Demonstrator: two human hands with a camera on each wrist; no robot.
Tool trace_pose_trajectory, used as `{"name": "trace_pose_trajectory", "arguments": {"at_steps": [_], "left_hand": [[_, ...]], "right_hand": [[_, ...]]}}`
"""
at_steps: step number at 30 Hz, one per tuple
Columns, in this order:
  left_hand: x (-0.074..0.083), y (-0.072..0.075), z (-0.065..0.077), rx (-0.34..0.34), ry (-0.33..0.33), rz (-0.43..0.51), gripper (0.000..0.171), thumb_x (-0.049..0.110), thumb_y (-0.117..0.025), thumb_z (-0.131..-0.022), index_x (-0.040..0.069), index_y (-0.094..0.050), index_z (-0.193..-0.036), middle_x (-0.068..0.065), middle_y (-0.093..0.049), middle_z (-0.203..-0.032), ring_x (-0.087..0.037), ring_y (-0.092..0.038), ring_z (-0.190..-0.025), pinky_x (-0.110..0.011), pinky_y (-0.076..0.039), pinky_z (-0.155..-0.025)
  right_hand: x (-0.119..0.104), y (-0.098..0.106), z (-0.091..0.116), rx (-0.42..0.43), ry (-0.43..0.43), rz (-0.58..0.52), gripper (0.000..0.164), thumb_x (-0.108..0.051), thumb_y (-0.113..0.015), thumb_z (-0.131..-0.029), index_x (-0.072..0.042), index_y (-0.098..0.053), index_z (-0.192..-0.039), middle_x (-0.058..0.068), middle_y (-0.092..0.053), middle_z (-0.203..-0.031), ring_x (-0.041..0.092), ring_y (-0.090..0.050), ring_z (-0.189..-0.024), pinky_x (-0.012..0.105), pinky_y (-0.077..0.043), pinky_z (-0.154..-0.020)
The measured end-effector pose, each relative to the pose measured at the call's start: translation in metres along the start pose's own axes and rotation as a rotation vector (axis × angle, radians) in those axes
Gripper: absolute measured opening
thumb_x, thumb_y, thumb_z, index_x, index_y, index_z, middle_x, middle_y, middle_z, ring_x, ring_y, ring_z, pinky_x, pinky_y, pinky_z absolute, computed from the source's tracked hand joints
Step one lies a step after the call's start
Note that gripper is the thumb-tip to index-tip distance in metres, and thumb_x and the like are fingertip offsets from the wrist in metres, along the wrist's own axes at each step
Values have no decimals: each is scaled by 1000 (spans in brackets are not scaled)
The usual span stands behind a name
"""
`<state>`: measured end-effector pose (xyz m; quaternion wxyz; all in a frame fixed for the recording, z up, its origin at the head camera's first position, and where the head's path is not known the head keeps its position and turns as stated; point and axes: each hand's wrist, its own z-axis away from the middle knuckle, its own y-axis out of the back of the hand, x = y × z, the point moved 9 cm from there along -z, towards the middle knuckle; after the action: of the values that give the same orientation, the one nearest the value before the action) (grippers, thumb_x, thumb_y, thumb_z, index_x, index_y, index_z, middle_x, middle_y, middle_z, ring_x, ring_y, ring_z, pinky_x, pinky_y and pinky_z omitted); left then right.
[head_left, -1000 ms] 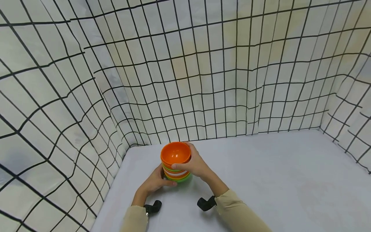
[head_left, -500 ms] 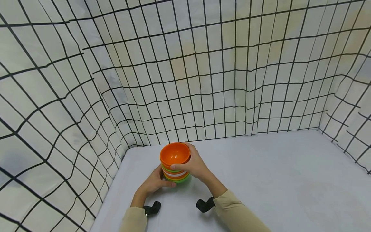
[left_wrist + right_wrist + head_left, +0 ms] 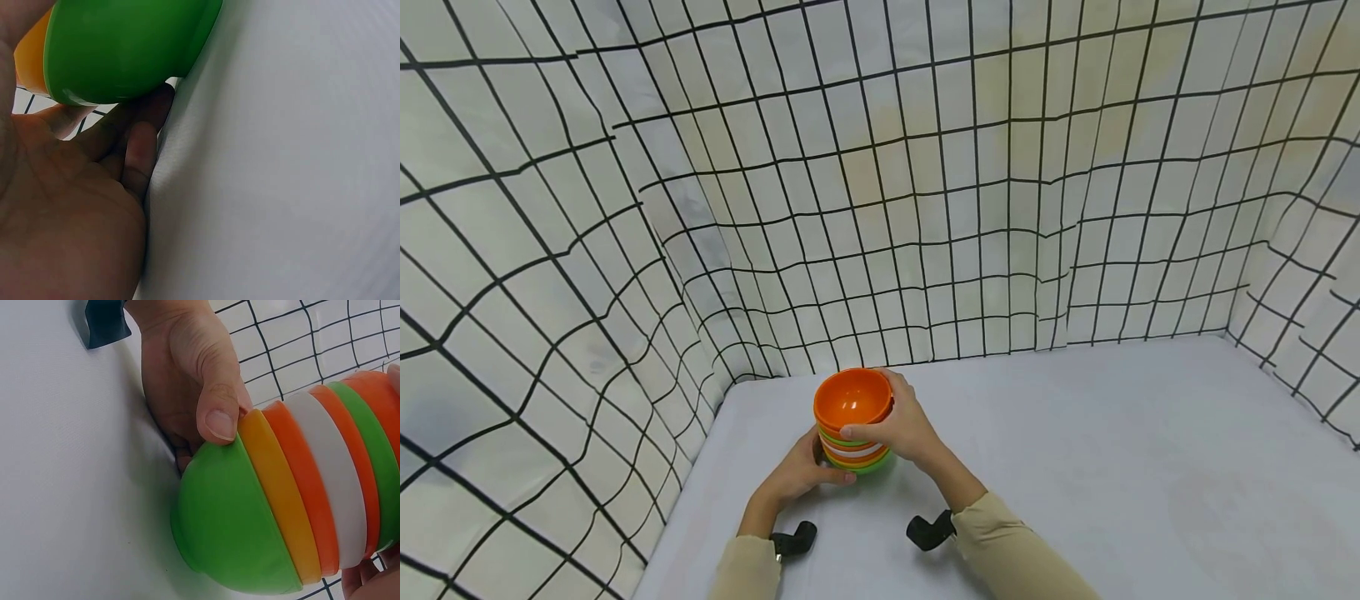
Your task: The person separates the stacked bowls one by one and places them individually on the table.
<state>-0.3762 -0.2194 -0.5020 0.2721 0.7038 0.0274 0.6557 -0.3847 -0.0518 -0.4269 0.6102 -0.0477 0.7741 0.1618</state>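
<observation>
A stack of nested bowls (image 3: 853, 404) stands on the white table, its top orange bowl facing up. My left hand (image 3: 799, 471) holds the lower part from the left, thumb across the front near the base. Higher up, my right hand (image 3: 906, 423) grips the stack from the right, thumb on the near side below the top rim. The right wrist view shows the bottom green bowl (image 3: 228, 519), then a yellow bowl (image 3: 281, 500), and orange, white (image 3: 331, 481) and green ones above. In the left wrist view, fingers (image 3: 142, 150) lie under the green bowl's side, close to the tabletop.
The white tabletop (image 3: 1075, 467) spreads to the right of the stack. White walls with a black grid (image 3: 925, 208) enclose the back and both sides. Black wrist-worn devices (image 3: 795, 539) sit at both wrists, just over the table.
</observation>
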Motion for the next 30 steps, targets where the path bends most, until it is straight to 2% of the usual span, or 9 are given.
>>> {"name": "trace_pose_trajectory", "arguments": {"at_steps": [9,13,18,23,30], "left_hand": [[2,0,1,-5,-13,-15,79,18,-89,-77,17,-47,-144,-5,-61,-138,-27,-54,-130,-58,-34,-121],[3,0,1,-7,-24,-19,78,18,-89,-77,17,-47,-143,-5,-62,-136,-26,-55,-128,-54,-35,-120],[3,1,0,0,-12,-11,80,18,-90,-77,17,-47,-145,-4,-62,-137,-27,-53,-130,-57,-34,-122],[3,1,0,-3,-10,-4,79,17,-89,-77,17,-47,-144,-5,-62,-137,-28,-53,-131,-59,-33,-122],[3,1,0,-5,-15,-2,79,18,-90,-77,19,-48,-144,-3,-62,-138,-28,-52,-134,-59,-30,-123]], "right_hand": [[-1,1,0,25,16,26,93,-39,-92,-73,-21,-42,-150,3,-47,-144,25,-45,-131,48,-54,-104],[-2,2,0,35,19,25,95,-40,-92,-73,-20,-41,-151,4,-46,-145,26,-47,-131,48,-54,-104],[-7,7,1,49,18,25,98,-40,-91,-73,-20,-38,-153,6,-45,-147,27,-48,-131,51,-54,-104],[-15,14,2,65,53,14,94,-37,-90,-76,-20,-39,-153,6,-52,-144,27,-51,-129,52,-53,-104],[-27,24,1,65,90,-21,90,-34,-91,-75,-23,-43,-150,-2,-60,-138,22,-55,-124,45,-56,-100]]}}
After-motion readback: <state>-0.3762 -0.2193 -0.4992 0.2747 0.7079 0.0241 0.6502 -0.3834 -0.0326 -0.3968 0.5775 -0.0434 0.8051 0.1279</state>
